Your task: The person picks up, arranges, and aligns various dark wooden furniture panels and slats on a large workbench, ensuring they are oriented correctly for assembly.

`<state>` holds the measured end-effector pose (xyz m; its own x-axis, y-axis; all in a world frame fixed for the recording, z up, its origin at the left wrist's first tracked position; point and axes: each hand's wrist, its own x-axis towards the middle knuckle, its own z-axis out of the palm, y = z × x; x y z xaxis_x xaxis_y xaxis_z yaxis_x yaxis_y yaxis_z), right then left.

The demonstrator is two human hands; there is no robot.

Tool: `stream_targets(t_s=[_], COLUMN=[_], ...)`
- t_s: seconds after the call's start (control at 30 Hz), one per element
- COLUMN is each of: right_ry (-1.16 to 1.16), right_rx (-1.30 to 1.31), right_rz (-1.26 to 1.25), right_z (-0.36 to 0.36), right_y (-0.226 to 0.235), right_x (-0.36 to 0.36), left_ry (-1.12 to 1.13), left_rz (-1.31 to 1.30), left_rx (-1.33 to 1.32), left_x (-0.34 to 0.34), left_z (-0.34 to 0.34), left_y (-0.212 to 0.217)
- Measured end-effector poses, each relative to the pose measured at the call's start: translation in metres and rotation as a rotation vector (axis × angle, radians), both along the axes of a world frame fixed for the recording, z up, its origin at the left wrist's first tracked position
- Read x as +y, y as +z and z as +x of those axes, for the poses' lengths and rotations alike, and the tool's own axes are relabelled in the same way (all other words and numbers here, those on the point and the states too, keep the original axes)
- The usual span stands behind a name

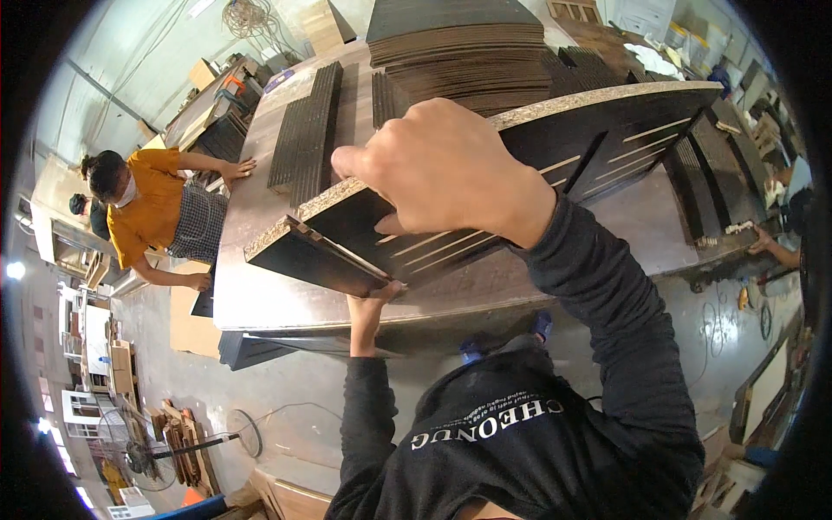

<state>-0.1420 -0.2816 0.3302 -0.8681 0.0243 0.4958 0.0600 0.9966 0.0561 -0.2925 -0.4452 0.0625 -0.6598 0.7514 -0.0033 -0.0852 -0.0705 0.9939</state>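
A long black particleboard panel [637, 126] stands on edge across the worktable, its raw chip edge up and several pale strips along its face. My right hand [446, 165] is closed over its upper edge near the left end, the thumb side toward the far left. At that end a shorter black board [316, 260] meets the panel at an angle. My left hand [373, 303] grips the near lower end of this shorter board from below; its fingers are partly hidden. Where the two boards meet, a narrow gap shows.
Stacked dark boards [459, 56] and a bundle of narrow boards [308, 130] lie on the worktable [269, 303] beyond the panel. A person in an orange top [156, 208] leans on its left side. Another person's hand [763, 241] is at the right. A standing fan [139, 455] is lower left.
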Motion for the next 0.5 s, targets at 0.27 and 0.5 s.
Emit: stream_targets(t_s=[0.27,0.5], right_ry=[0.177,0.130], right_rx=[-0.088,-0.370], right_rz=[-0.193,-0.334], right_z=[-0.015,-0.087], right_y=[0.008,-0.017], right_x=[-0.005,-0.006], left_ry=[0.092,0.235], left_rz=[-0.192,-0.105], left_rx=[0.128,-0.020], left_x=[-0.065,-0.104], left_z=[0.040,0.058], left_y=[-0.015,-0.013])
